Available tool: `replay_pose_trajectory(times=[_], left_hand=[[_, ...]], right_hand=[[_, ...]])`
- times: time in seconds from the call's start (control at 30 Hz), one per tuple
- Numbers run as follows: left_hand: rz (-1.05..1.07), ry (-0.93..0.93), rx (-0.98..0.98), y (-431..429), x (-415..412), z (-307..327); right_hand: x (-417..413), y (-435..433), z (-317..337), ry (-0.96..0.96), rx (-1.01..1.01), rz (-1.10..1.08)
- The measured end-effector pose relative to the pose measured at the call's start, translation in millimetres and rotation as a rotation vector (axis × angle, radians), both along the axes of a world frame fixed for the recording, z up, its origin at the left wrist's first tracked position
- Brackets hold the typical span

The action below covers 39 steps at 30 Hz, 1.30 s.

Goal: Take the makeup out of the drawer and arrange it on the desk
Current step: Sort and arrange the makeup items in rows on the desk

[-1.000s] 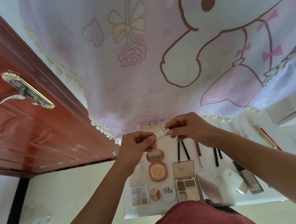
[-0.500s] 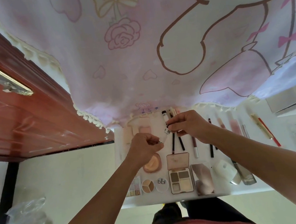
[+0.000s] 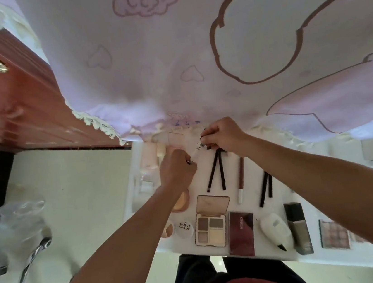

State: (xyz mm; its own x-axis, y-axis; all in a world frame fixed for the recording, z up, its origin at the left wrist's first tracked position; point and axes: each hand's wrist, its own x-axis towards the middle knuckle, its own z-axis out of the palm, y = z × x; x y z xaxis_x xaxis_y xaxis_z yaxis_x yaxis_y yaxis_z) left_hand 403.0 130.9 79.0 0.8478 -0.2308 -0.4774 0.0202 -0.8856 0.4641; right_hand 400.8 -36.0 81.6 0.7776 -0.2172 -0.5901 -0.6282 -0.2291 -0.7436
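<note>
**Control:** Report any legible writing.

**Operator:** I read "blbl" on a round white lid (image 3: 184, 227) near the front edge of the white desk (image 3: 231, 183). A dark red compact (image 3: 241, 233) carries pale lettering I cannot make out. The small white tube (image 3: 197, 149) has black print on its label, too blurred to read.

**Control:** Hands and tube?

**Operator:** I see the tube held tilted over the far part of the desk. The left hand (image 3: 177, 168) pinches its lower end with curled fingers. The right hand (image 3: 223, 135) pinches its upper end.

**Control:** Surroundings and obstructions?

**Operator:** An open four-pan eyeshadow palette (image 3: 211, 229) lies between the lid and the red compact. Black pencils (image 3: 215, 170) lie beyond it, just under the right hand. A foundation bottle (image 3: 298, 226) lies to the right. The left forearm covers part of a round powder compact (image 3: 181, 200). A pink cartoon-print curtain (image 3: 171, 72) overhangs the desk's far edge, hiding items there. A reddish wooden door (image 3: 10, 105) stands at left.
</note>
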Motion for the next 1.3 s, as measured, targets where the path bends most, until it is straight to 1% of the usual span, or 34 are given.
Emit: replay_pose_trajectory(times=[0.1, 0.17, 0.47, 0.7, 0.93, 1.17, 1.3], left_hand=[[-0.064, -0.078, 0.146, -12, 9, -11], [-0.097, -0.078, 0.226, -18, 12, -16], [-0.142, -0.048, 0.411, -30, 16, -33], [-0.12, -0.058, 0.436, -30, 21, -34], [-0.132, -0.061, 0.452, -31, 20, -32], [-0.125, -0.063, 0.449, -29, 18, -32], [-0.119, -0.051, 0.421, -25, 18, -33]], right_hand=[[20, -4, -15, -0.001, -0.077, 0.105], [31, -4, -25, 0.002, -0.122, 0.176], [53, 8, -49, 0.024, -0.35, 0.382], [61, 19, -56, 0.04, -0.461, 0.42], [61, 22, -59, 0.055, -0.5, 0.396], [59, 24, -63, 0.034, -0.543, 0.419], [52, 20, -56, -0.021, -0.559, 0.465]])
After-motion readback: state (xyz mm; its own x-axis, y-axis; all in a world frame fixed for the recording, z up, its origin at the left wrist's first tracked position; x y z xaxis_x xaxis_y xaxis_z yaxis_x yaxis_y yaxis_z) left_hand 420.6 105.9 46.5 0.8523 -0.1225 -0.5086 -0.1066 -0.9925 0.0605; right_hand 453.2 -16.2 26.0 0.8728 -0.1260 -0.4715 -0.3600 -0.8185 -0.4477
